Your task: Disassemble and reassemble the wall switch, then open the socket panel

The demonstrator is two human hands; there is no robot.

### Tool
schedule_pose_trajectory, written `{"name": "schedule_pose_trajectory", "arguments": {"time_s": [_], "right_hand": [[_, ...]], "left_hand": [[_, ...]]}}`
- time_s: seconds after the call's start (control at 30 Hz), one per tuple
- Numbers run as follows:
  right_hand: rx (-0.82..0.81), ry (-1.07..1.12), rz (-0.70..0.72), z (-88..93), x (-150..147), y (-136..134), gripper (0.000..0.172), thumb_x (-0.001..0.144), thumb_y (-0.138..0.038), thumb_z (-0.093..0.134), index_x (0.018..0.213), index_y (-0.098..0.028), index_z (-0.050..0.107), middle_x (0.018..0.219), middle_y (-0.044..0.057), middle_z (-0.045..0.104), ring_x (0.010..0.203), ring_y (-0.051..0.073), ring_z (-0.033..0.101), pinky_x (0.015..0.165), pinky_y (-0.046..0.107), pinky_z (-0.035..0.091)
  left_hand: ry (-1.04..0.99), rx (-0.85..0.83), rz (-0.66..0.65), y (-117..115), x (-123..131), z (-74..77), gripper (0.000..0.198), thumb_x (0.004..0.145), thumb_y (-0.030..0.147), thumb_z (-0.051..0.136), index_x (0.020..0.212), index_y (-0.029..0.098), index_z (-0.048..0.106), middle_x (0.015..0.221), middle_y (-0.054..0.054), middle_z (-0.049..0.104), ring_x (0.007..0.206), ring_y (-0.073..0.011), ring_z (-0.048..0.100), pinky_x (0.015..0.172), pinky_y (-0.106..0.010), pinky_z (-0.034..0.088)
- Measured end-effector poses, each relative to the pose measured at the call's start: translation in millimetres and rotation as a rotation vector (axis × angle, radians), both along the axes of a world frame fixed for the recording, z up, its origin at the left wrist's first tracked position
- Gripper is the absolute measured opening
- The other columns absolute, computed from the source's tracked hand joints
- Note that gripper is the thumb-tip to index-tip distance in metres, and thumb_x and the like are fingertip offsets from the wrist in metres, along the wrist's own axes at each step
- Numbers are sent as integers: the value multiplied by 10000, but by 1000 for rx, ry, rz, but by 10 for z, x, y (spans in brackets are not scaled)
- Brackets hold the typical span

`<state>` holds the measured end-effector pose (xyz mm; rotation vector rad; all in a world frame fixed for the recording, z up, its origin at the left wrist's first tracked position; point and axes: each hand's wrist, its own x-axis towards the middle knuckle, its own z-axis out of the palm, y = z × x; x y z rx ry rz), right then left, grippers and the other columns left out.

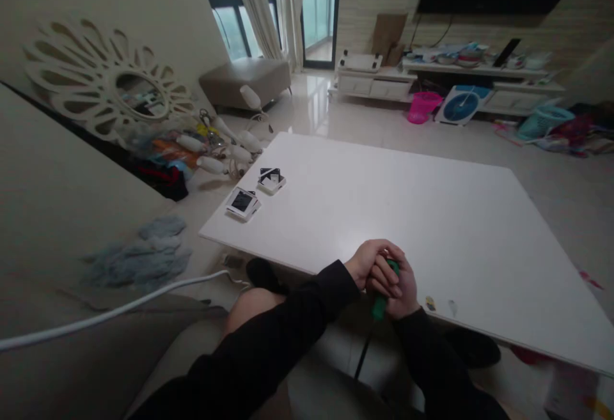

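Note:
Both my hands are clasped together at the near edge of the white table. Between them is a screwdriver with a green handle; its dark shaft slants down toward my lap, past the table edge. My left hand is closed, its fingers curled over the handle and against the other hand. My right hand is wrapped round the handle from the right side. The overlapping fingers hide part of the grip. Just right of my hands lie a small yellow-and-black piece and a small pale, clear-looking piece.
Two small stacks of white square frames with dark parts, a nearer one and a farther one, lie at the table's left. A lamp with several white shades stands beside that edge. A white cable crosses at lower left.

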<state>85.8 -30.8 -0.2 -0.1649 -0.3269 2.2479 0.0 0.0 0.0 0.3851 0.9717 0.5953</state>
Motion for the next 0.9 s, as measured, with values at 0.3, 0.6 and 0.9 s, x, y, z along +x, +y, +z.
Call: {"name": "schedule_pose_trajectory", "arguments": {"time_s": [0.3, 0.6, 0.9], "right_hand": [[-3, 70, 38, 0, -1, 3, 534, 982, -327, 664, 497, -135, 550, 353, -73, 448, 250, -13, 129, 276, 65, 215], [-19, 36, 32, -51, 31, 16, 507, 968, -303, 677, 507, -140, 545, 369, -72, 469, 256, -5, 155, 280, 77, 255], [-18, 94, 35, -27, 10, 4, 550, 988, -309, 652, 489, -149, 482, 366, -78, 439, 258, -9, 140, 284, 72, 236]], "left_hand": [[27, -8, -16, 4, -2, 13, 264, 765, 410, 692, 716, 151, 686, 431, -17, 554, 398, -166, 587, 390, -200, 377], [19, -12, -5, -1, -5, 18, 257, 768, 400, 705, 740, 145, 702, 432, -8, 551, 405, -167, 597, 399, -202, 399], [55, -34, -12, -15, -6, 78, 296, 795, 428, 694, 729, 140, 696, 422, -10, 542, 404, -167, 597, 405, -206, 424]]}}
